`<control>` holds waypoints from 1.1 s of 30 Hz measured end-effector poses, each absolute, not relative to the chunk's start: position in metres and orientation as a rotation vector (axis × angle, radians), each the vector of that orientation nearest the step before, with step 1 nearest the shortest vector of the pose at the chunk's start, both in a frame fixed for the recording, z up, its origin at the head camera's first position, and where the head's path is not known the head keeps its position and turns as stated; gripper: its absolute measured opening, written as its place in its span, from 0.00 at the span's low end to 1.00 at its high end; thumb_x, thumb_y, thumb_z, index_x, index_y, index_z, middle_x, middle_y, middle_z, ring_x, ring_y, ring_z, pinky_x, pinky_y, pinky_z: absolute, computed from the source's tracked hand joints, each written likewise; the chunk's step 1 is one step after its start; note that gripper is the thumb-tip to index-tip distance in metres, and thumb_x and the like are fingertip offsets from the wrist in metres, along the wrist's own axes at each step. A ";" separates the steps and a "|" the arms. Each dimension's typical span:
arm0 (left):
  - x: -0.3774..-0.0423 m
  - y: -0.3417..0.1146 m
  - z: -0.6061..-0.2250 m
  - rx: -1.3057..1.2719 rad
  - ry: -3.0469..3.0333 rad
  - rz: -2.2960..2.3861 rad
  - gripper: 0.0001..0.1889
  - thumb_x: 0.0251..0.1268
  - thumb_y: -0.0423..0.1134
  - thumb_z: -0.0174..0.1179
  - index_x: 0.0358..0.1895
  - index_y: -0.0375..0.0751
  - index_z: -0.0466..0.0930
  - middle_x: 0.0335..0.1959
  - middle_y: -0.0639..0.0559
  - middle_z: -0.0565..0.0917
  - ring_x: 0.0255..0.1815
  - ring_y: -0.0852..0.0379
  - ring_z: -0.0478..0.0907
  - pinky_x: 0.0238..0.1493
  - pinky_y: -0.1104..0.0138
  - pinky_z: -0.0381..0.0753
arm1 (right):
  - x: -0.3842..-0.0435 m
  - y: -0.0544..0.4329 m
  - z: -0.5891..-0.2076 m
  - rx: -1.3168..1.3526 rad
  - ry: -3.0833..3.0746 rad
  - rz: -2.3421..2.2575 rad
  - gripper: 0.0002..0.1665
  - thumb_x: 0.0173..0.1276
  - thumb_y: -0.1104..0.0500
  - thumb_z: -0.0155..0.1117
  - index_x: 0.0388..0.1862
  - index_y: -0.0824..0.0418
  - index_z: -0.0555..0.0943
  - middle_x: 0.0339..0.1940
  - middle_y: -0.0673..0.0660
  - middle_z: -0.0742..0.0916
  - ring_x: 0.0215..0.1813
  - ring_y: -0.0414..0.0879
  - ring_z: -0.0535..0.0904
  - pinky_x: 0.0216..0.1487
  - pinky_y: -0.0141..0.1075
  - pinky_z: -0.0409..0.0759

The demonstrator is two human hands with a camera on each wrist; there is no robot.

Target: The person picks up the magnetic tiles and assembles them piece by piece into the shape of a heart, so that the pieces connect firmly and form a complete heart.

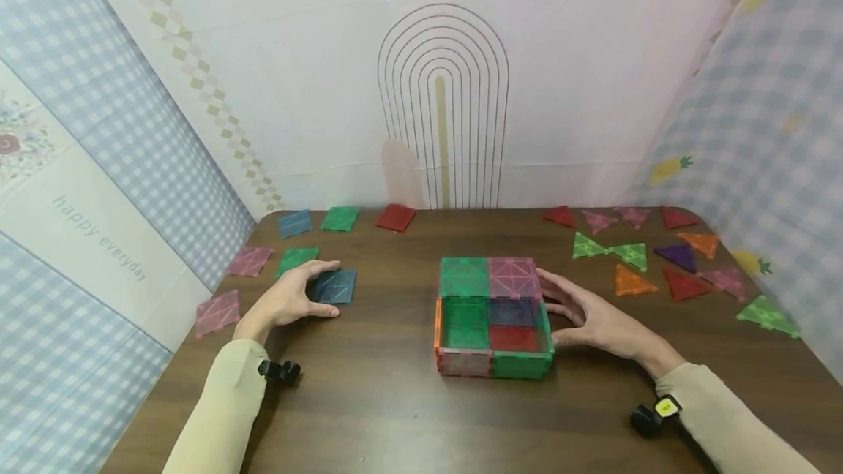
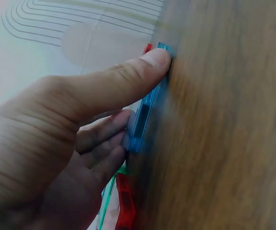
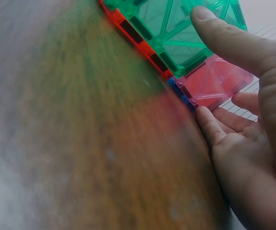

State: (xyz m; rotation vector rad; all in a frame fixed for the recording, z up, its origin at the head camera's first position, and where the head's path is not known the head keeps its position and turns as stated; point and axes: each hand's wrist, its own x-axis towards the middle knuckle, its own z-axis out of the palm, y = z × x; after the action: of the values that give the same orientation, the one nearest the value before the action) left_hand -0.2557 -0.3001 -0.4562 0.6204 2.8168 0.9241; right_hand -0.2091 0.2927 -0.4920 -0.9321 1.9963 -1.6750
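Note:
My left hand (image 1: 290, 297) holds a blue square magnetic tile (image 1: 336, 287) low over the table, thumb on its near edge and fingers at the far side. In the left wrist view the blue tile (image 2: 145, 112) shows edge-on between thumb and fingers. An open-fronted box of translucent magnetic tiles (image 1: 464, 364) stands in the middle, with a green and a pink tile across its back part. My right hand (image 1: 596, 318) rests against its right side. In the right wrist view the thumb lies over a green tile (image 3: 176, 50), with fingertips by a pink tile (image 3: 214, 81).
Several square tiles lie at the left and back, among them a pink one (image 1: 218, 311), a green one (image 1: 340, 219) and a red one (image 1: 396, 217). Triangular tiles, such as an orange one (image 1: 634, 281), spread over the right side. A cloth backdrop (image 1: 316, 93) hangs behind the table (image 1: 375, 415).

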 end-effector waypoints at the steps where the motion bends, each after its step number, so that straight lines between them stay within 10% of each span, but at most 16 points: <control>1: -0.255 -0.300 -0.457 0.624 2.813 0.935 0.47 0.61 0.46 0.86 0.82 0.38 0.74 0.79 0.34 0.75 0.78 0.27 0.73 0.77 0.35 0.74 | -0.209 0.293 -0.493 -0.926 1.999 -1.675 0.60 0.80 0.71 0.68 0.96 0.54 0.43 0.93 0.70 0.52 0.86 0.31 0.64 0.77 0.28 0.73; 15: -0.237 -0.216 -0.428 0.957 2.783 1.286 0.37 0.54 0.48 0.89 0.69 0.49 0.88 0.64 0.58 0.88 0.62 0.52 0.83 0.67 0.47 0.83 | -0.207 0.296 -0.498 -0.876 1.973 -1.693 0.58 0.81 0.70 0.68 0.96 0.55 0.45 0.93 0.72 0.52 0.84 0.30 0.66 0.77 0.29 0.74; 33: -0.196 -0.096 -0.418 1.295 2.741 1.180 0.36 0.46 0.55 0.88 0.63 0.49 0.91 0.56 0.59 0.87 0.60 0.60 0.78 0.58 0.51 0.86 | -0.210 0.293 -0.490 -0.879 2.004 -1.676 0.57 0.81 0.69 0.69 0.96 0.55 0.46 0.93 0.70 0.55 0.83 0.33 0.69 0.75 0.30 0.77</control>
State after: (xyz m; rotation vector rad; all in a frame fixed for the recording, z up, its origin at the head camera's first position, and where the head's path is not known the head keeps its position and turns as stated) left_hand -0.1958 -0.0961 -0.4182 1.2948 2.7411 1.1805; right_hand -0.2099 0.2929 -0.4905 -0.8792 2.0035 -1.6764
